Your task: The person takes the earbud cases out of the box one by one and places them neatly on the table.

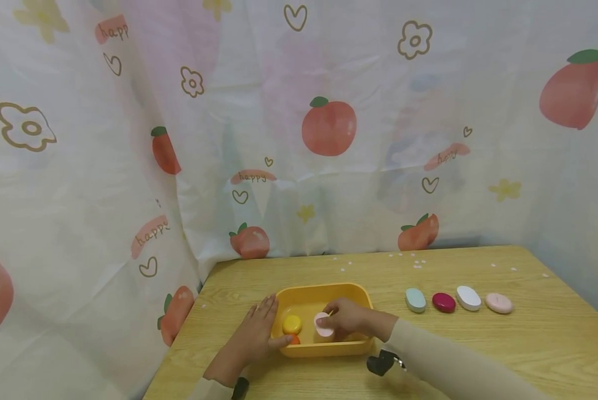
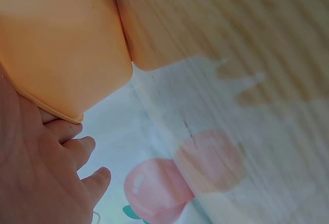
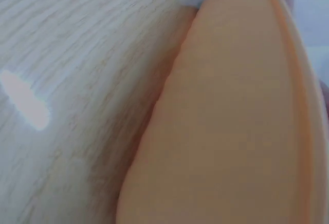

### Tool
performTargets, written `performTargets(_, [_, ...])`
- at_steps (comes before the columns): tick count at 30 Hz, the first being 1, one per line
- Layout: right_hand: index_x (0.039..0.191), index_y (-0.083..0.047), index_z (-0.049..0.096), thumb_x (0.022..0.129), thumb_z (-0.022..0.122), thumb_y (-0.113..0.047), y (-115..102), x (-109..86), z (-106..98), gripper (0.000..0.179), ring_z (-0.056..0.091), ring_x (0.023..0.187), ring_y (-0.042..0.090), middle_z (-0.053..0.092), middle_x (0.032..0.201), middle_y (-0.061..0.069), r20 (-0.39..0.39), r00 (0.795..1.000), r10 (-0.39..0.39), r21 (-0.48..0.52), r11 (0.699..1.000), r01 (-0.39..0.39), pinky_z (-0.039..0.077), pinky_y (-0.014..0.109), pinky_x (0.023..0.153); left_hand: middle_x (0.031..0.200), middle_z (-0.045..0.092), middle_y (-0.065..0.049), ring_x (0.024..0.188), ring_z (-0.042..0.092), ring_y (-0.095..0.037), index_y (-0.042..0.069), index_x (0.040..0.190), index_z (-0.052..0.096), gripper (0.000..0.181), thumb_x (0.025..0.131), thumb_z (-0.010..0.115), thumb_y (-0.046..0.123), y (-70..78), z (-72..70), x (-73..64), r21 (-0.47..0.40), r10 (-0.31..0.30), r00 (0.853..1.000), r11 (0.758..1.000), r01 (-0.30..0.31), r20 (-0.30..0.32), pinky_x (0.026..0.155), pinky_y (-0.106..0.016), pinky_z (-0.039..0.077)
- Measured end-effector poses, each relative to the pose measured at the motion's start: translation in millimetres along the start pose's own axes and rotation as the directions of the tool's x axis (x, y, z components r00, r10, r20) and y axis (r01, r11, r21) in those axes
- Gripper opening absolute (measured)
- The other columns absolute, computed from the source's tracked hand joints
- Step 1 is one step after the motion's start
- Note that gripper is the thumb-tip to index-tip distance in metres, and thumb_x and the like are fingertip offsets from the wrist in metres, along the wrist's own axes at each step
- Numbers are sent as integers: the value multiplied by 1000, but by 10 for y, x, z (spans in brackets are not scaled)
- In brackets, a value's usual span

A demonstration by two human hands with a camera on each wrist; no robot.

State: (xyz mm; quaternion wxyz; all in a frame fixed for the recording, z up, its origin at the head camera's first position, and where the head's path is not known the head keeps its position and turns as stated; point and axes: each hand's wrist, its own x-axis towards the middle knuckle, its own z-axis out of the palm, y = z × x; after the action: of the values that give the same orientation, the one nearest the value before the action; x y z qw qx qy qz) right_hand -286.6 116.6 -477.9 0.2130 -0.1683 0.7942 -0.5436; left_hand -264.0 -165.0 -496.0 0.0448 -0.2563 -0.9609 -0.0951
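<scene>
A yellow-orange rectangular tub (image 1: 306, 350) stands on the table, holding a round yellow piece (image 1: 292, 324) and an orange piece (image 1: 295, 339). My left hand (image 1: 254, 339) rests along the tub's left rim, fingers extended and thumb reaching over the front left corner. In the left wrist view, the fingers (image 2: 82, 149) touch the outside of the rim. Inside the tub's right half, my right hand (image 1: 346, 318) pinches a pale pink rounded piece (image 1: 323, 323); its exact kind is unclear. The right wrist view is mostly filled by the tub's outer wall (image 3: 226, 106).
Right of the tub, smooth oval pieces lie in a row: mint (image 1: 416, 300), crimson (image 1: 443, 302), white (image 1: 468, 298) and pink (image 1: 499, 303). Small white bits (image 1: 417, 266) dot the back of the wooden table (image 1: 478, 355). A fruit-print curtain (image 1: 368, 183) hangs behind and beside it.
</scene>
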Motion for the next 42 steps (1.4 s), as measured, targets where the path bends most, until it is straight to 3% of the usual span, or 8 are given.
performTargets(9, [111, 7, 57, 89, 73, -20, -69, -50, -222, 38, 67, 78, 21, 63, 93, 14, -13, 1000, 10, 135, 991, -8, 57, 44, 73, 160, 14, -16, 146, 13, -29, -2, 154, 18, 101, 90, 39, 73, 11, -14, -4, 1, -11, 1000, 1000, 11, 11, 114, -52, 14])
performTargets(13, [112, 9, 57, 91, 71, -19, -86, -106, -293, 38, 68, 78, 22, 63, 94, 15, 5, 1000, -12, 126, 992, 12, 57, 44, 72, 161, 13, -14, 147, 12, -28, -1, 154, 18, 102, 89, 38, 75, 10, -9, -7, 2, -24, 999, 1000, 24, 27, 115, -52, 14])
performTargets(20, [110, 7, 59, 90, 72, -23, -62, -175, -393, 38, 68, 76, 24, 62, 92, 14, -33, 999, 9, 61, 998, -7, 58, 40, 70, 161, 14, -14, 146, 12, -28, -1, 154, 18, 102, 89, 38, 75, 12, -8, -15, -3, -18, 1000, 1000, 18, 18, 115, -52, 14])
performTargets(35, [109, 6, 60, 91, 71, -22, -45, -330, -563, 35, 65, 80, 24, 61, 94, 13, -5, 1000, -24, 78, 997, 25, 57, 44, 73, 161, 13, -14, 147, 12, -27, -1, 154, 17, 102, 89, 38, 75, 11, -18, -18, -21, -15, 1000, 1000, 16, 28, 115, -52, 13])
performTargets(42, [109, 5, 60, 92, 70, -24, -63, -419, -625, 35, 64, 81, 22, 61, 94, 12, -48, 999, -25, 65, 997, 28, 57, 41, 73, 161, 13, -14, 147, 11, -27, -1, 154, 16, 102, 89, 38, 75, 11, -22, -23, -27, -11, 1000, 1000, 12, 26, 115, -52, 14])
